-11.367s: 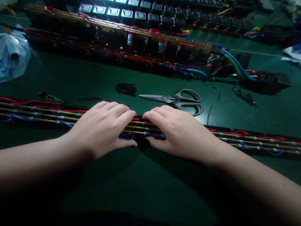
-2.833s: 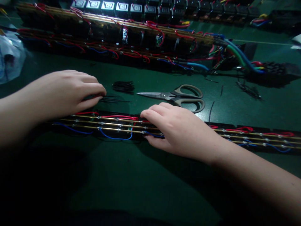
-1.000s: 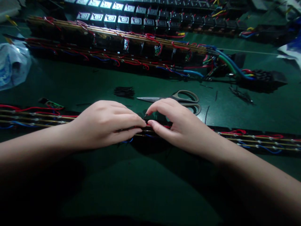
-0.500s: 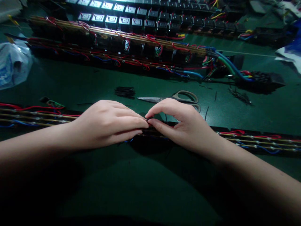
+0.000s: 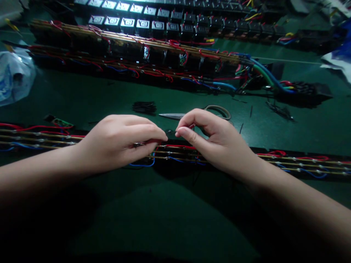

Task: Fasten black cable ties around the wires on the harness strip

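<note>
A long wired strip [image 5: 178,153] with brass-coloured rods and red and blue wires runs across in front of me. My left hand [image 5: 117,137] arches over it, fingers together and bent down at its upper edge; whatever lies beneath them is hidden. A sliver of green board and a loop of blue wire [image 5: 142,165] show under those fingers. My right hand [image 5: 216,140] hovers over the strip a short way to the right, thumb and forefinger pinched; what is between the tips is too small to name. Behind it lie scissors [image 5: 172,116], their handles partly covered by that hand.
Short black strands lie in a pile [image 5: 144,107] beyond my left hand. A small green circuit board [image 5: 60,121] rests by the strip at left. Farther back stand wired assemblies [image 5: 137,44] and rows of black modules [image 5: 175,27]. A plastic bag [image 5: 16,76] sits at far left.
My fingertips, which met over the strip, have drawn apart. The left hand moved slightly left and the right hand slightly up and right, uncovering rods and wires between them.
</note>
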The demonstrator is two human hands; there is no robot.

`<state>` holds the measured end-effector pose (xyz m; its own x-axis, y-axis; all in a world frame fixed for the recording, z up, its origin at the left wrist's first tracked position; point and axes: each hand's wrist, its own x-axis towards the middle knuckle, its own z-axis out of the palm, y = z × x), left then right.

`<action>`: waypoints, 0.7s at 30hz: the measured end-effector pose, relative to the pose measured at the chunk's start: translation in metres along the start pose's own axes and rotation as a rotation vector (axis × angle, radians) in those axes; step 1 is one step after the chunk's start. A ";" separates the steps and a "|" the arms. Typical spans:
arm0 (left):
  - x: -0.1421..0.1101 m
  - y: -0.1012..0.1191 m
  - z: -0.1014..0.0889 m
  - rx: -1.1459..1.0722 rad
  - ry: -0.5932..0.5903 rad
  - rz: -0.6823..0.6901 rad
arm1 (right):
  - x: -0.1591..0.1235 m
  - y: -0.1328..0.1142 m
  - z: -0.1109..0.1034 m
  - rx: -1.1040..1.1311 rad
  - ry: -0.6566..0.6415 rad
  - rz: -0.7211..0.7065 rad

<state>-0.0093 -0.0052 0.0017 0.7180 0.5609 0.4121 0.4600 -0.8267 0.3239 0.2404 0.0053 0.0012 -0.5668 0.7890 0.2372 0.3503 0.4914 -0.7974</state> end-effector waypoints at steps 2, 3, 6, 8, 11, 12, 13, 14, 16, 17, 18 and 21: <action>0.000 0.000 0.000 0.007 -0.008 -0.003 | 0.000 0.000 0.000 0.010 0.010 0.009; 0.000 0.000 -0.001 0.010 -0.010 -0.004 | 0.000 -0.001 0.001 0.018 0.017 0.014; -0.001 0.000 -0.001 0.007 -0.010 -0.010 | 0.000 -0.001 0.001 0.045 0.038 0.035; -0.001 0.000 -0.001 0.007 -0.011 -0.014 | 0.000 -0.001 0.001 0.056 0.043 0.048; -0.001 0.000 -0.001 0.012 -0.010 -0.025 | 0.000 0.000 0.001 0.060 0.042 0.054; -0.001 0.000 -0.001 0.011 -0.012 -0.028 | 0.000 0.001 0.001 0.061 0.042 0.050; -0.001 0.000 -0.001 0.009 -0.015 -0.032 | 0.000 0.001 0.001 0.063 0.044 0.044; -0.001 -0.001 -0.001 0.006 -0.017 -0.037 | 0.000 0.001 0.001 0.065 0.045 0.039; 0.000 -0.001 -0.001 -0.002 -0.014 -0.057 | 0.000 0.001 0.001 0.071 0.052 0.043; 0.000 0.000 0.000 -0.006 -0.005 -0.076 | 0.000 0.001 0.001 0.075 0.058 0.054; 0.000 0.000 0.000 -0.012 0.007 -0.100 | 0.000 0.000 0.000 0.079 0.064 0.070; 0.000 0.002 0.001 -0.031 0.056 -0.192 | -0.001 -0.002 0.000 0.089 0.080 0.121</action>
<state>-0.0081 -0.0066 0.0009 0.5879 0.7105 0.3866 0.5689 -0.7030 0.4268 0.2404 0.0036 0.0021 -0.4618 0.8690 0.1776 0.3427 0.3595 -0.8679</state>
